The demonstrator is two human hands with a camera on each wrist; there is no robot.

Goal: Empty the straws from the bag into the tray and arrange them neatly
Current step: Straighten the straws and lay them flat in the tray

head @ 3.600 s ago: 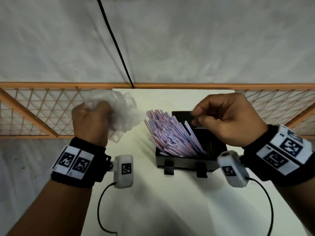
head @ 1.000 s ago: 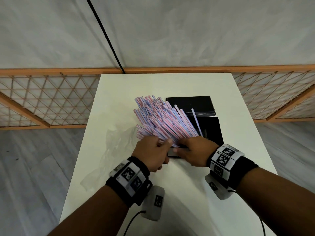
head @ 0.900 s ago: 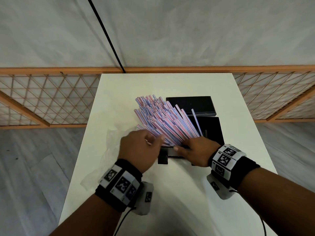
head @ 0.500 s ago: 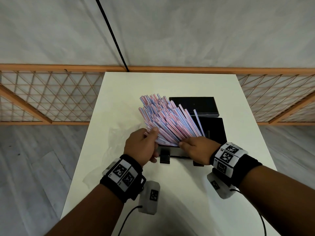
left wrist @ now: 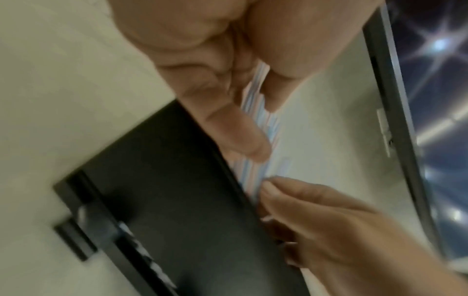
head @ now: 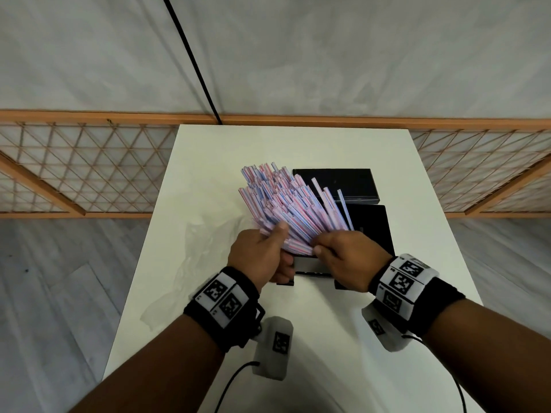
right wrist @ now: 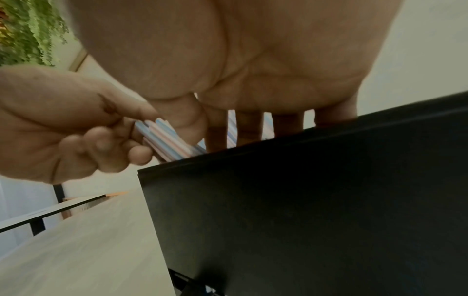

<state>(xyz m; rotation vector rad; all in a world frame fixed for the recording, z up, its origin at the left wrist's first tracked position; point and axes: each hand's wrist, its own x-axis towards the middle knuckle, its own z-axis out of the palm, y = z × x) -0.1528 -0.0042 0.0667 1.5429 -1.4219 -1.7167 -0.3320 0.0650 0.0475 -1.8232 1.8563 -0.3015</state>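
A big fan of pink-and-blue striped straws [head: 286,204] leans up and to the left out of the black tray [head: 372,231] at mid-table. My left hand [head: 259,257] grips the near left ends of the straws [right wrist: 164,138], thumb on top and fingers curled beneath. My right hand [head: 343,254] holds the near right ends at the tray's front rim, thumb in front and fingers behind. The left wrist view is blurred; it shows my left fingers [left wrist: 240,138] on the straws [left wrist: 255,166] above the tray wall [left wrist: 164,200]. The clear bag [head: 202,251] lies crumpled to the tray's left.
A flat black lid or box [head: 337,183] lies just beyond the tray. The white table [head: 298,144] is narrow, with its edges close on both sides. An orange lattice fence [head: 89,168] stands behind it. Cables trail from both wrist cameras.
My left hand has put the bag down on the table and come to the straws. Over the last second it closed round their near ends, beside my right hand.
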